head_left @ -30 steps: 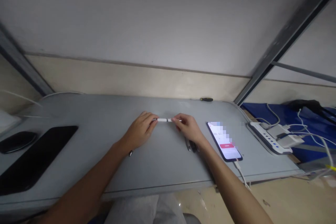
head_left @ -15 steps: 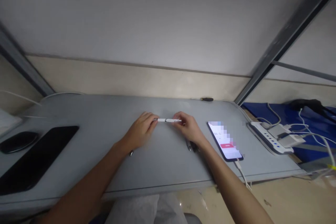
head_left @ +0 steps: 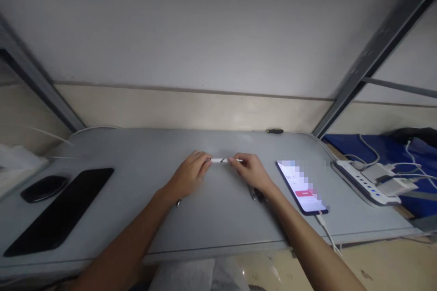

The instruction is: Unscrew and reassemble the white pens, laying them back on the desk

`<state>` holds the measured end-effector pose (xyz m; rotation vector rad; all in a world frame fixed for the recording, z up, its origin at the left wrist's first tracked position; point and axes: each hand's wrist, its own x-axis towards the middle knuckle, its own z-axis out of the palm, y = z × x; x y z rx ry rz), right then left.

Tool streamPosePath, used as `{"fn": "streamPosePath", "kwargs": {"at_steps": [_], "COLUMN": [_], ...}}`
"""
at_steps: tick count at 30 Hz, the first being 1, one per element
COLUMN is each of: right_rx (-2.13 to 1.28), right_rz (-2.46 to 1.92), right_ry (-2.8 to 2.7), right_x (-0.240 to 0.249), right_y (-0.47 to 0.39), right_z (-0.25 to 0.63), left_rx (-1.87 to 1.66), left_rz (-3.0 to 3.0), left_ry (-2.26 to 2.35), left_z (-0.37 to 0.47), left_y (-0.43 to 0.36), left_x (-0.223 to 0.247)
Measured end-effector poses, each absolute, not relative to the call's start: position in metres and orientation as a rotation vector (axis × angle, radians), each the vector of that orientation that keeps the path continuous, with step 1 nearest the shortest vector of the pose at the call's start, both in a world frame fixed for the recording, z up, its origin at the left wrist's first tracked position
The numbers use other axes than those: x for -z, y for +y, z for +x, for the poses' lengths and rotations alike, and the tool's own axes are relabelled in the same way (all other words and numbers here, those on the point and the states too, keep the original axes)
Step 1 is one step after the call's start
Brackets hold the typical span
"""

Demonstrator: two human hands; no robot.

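A slim white pen (head_left: 219,160) with dark markings lies level between my two hands, low over the grey desk (head_left: 211,218). My left hand (head_left: 189,173) is closed, its fingertips pinching the pen's left end. The fingers of my right hand (head_left: 251,170) are closed round the right part, and a short tip shows past them. Beside my left wrist is a small metal piece (head_left: 178,203), mostly hidden by the arm. Under my right wrist a metal tool (head_left: 253,193) with a dark part is partly covered, its kind unclear.
To the right, a lit phone (head_left: 302,186) lies on its charging cable, beside a white power strip (head_left: 368,186) with plugs. A screwdriver (head_left: 274,131) rests near the wall. On the left are a black slab-like object (head_left: 61,211) and a black mouse-like object (head_left: 44,188).
The whole view has shifted, so the scene sits further right. My right fingers now cover more of the pen, leaving a shorter stretch showing between the hands. Both hands keep hold.
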<state>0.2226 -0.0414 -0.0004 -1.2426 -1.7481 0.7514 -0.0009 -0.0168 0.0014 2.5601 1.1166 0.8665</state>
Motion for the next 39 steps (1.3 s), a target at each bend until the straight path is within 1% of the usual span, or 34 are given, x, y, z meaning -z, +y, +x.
{"fn": "streamPosePath", "kwargs": {"at_steps": [5,10,13,15,18,22,27,35,39], "right_rx": [-0.615,-0.589,-0.682,-0.838,-1.081,-1.229,-1.235,-1.217,-1.192], "right_rz": [-1.116,-1.180,-1.203,-1.202,-1.172,-1.018,-0.949,-0.924,-0.912], "right_ry": [-1.804,-1.930,-1.923,-1.832,-1.575,-1.185,-0.966,-1.074,-1.036], "right_x": [0.000,-0.001,-0.002,-0.003,-0.005,-0.006,-0.006,-0.011,-0.012], "right_y": [-0.043,-0.043,-0.044,-0.044,-0.043,-0.040,-0.037,-0.044,-0.044], "right_z": [0.221,0.223,0.223,0.222,0.219,0.219,0.223,0.219,0.219], "left_rx": [-0.801,-0.778,-0.794,-0.842,-0.945,-0.972,-0.991,-0.965,-0.984], "left_rz": [2.576,2.656,2.747,2.766,2.679,2.550,2.529,2.537,2.591], "left_ry": [1.156,1.146,1.153,1.156,1.128,1.099,1.125,1.188,1.333], "left_z": [-0.002,-0.004,-0.002,0.000,0.003,0.003,0.000,0.003,0.000], "left_y": [-0.017,-0.013,-0.013,-0.016,-0.020,-0.023,-0.021,-0.020,-0.016], "left_x": [0.000,0.004,0.003,0.001,-0.003,-0.007,-0.008,-0.006,-0.001]}}
